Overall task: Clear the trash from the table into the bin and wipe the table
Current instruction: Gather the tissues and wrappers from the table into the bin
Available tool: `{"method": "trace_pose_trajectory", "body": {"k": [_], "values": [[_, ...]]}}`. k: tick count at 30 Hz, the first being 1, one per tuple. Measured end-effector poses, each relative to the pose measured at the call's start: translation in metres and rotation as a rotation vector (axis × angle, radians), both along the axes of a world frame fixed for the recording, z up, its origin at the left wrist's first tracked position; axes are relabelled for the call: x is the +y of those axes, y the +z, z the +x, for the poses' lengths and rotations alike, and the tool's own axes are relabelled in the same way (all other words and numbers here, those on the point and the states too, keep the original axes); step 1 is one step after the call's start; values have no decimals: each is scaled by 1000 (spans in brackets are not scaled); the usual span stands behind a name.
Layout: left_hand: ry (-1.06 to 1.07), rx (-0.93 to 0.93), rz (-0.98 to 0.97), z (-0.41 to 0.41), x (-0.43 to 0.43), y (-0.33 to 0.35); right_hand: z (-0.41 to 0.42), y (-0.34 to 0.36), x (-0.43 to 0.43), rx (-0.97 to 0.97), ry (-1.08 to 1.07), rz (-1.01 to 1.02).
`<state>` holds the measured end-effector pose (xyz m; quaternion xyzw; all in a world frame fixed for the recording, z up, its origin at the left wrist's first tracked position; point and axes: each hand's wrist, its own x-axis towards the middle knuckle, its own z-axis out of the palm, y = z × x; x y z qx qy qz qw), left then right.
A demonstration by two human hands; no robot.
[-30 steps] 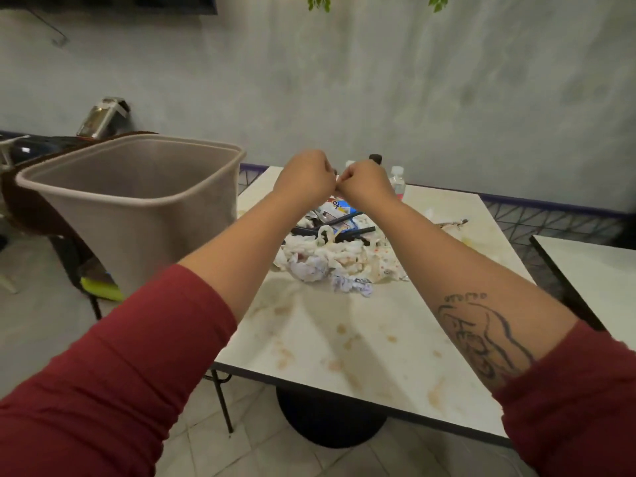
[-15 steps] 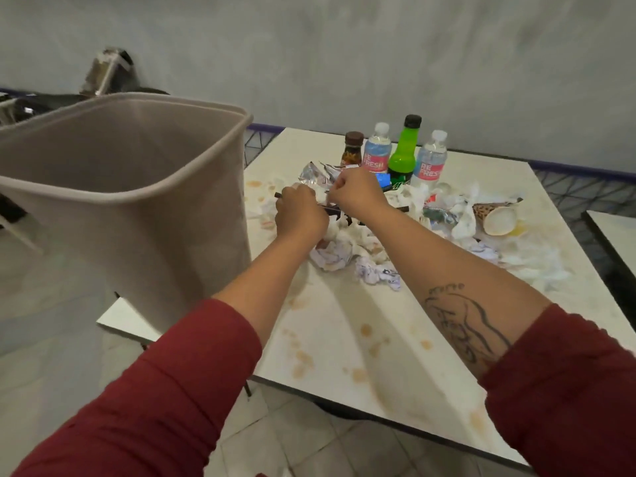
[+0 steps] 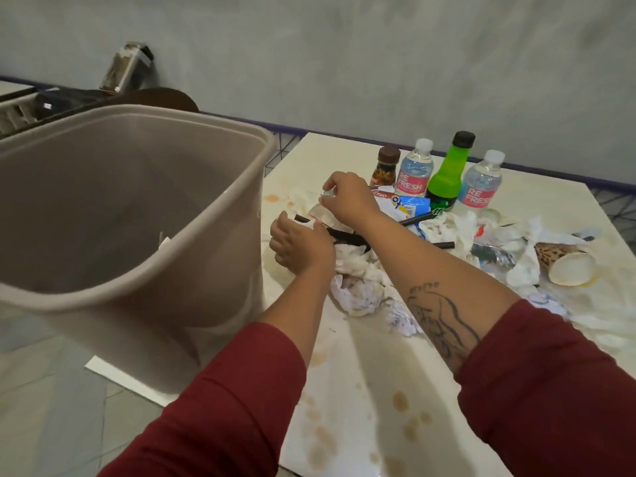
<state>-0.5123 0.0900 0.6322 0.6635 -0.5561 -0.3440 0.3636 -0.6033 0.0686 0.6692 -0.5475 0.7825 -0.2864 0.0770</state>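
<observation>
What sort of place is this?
Probably a café or snack bar, though that is a guess: a stained pale square table strewn with crumpled white napkins, a tipped patterned paper cup and a row of capped drink bottles.

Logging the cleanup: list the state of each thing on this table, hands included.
Bin: upright, open-topped.
Green bottle: upright, capped.
Water bottles: both upright, capped.
Brown bottle: upright, capped.
Paper cup: on its side.
Tissues: crumpled.
Table: stained, unwiped.
Left hand: grips tissues.
Right hand: pinches clear wrapper.
</observation>
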Motion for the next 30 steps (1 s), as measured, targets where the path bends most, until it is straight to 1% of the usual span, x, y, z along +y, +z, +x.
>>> {"method": "trace_pose_trajectory", "body": {"k": [5,9,13,16,18,21,24,28,30], "values": [[28,9,47,-5,-11,-10,0,-6,-22,14,64,35],[75,47,60,-10,-19,-9,1,-13,-36,35,83,122],[87,70,67,-13,-29,-7,-2,-22,-45,-19,47,214],[73,140,154,-14,-34,-11,-1,-26,-50,-74,28,240],[71,193,208,-15,-36,-16,1,-28,-49,-69,33,252],[37,151,184,-16,-38,-21,1,-29,-45,-57,10,224],[42,133,150,-18,-39,-16,-3,-23,-37,-104,-41,144],[45,69,42,-21,-36,1,-9,-7,-23,-169,-80,48],[42,82,-26,-23,-34,10,-14,3,-13,-182,-87,25]]}}
